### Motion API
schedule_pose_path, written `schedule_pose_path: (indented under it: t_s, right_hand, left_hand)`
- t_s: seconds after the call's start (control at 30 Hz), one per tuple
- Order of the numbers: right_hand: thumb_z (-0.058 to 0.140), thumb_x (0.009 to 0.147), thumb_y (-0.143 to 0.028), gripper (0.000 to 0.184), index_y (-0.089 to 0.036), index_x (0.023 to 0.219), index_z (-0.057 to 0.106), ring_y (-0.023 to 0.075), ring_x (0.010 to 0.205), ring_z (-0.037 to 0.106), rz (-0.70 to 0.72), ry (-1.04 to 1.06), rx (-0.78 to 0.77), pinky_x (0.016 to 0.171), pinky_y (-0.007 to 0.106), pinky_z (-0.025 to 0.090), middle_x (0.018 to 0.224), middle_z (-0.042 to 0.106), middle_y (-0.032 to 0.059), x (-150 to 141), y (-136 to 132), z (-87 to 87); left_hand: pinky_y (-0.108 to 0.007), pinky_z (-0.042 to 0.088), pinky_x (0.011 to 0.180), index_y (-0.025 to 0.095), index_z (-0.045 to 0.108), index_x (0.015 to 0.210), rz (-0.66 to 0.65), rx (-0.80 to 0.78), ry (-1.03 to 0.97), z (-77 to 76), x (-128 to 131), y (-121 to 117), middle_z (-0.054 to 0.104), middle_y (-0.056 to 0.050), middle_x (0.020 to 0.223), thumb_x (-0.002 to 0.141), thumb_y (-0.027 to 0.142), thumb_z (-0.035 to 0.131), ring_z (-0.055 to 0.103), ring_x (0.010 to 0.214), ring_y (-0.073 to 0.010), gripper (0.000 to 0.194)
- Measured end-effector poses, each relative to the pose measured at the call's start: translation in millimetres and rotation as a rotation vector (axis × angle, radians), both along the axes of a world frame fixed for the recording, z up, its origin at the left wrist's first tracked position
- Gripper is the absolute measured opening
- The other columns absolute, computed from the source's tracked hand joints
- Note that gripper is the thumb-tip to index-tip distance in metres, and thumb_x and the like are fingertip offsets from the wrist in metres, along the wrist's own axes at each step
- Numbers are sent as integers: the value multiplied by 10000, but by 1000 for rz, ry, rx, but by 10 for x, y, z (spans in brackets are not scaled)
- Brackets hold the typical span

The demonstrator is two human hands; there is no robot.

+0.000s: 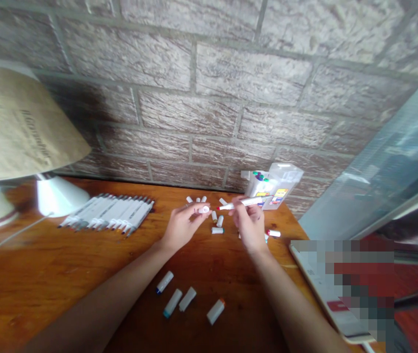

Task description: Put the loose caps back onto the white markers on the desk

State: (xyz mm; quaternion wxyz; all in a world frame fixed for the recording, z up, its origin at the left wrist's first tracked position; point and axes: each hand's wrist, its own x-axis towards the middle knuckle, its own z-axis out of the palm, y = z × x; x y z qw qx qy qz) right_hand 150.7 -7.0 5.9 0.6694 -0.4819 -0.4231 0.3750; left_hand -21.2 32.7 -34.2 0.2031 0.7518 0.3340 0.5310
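Above the brown wooden tabletop, one white, red-tipped marker is grasped by the right hand. One white cylindrical cap is pinched by the left hand — near the marker's tip.

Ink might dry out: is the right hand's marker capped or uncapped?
Uncapped at one end: the marker shows a bare red tip.

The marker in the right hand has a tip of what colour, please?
The tip is red, as the head view shows.
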Motion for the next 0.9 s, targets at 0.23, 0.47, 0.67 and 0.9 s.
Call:
schedule_pose_path:
  t_s: [0.23,0.47,0.67,0.9]
  right_hand:
    - [773,744,-526,403,-148,813,652,78,473,426,-55,-68,23,458,223,309,573,583,-26,0,-26,26]
    - [709,822,-551,400,-155,844,655,112,553,541,-42,-235,91,548,238,430,639,647,8,-106,-93,6]
    - [704,827,-559,409,-152,851,663,125,575,577,-29,-253,97,566,246,455,648,671,17,-95,-83,5]
    - [687,866,-488,343,-145,856,688,131,631,620,46,-338,103,643,255,483,705,695,26,-95,-69,-74]
  left_hand:
    - [-179,561,600,182,737,919,30,-38,-27,-34,6,-6,784,-16,805,864,339,729,719,616,-119,167]
    - [-182,563,685,203,744,937,19,120,52,-6,0,-13,790,-19,873,889,271,698,730,707,-118,95]
    - [-205,574,745,205,758,948,41,158,75,-31,-5,0,798,-44,933,900,279,681,749,781,-143,116]
    - [-199,568,712,213,773,973,36,167,104,-36,-14,-22,800,-48,938,908,274,673,750,757,-144,135]
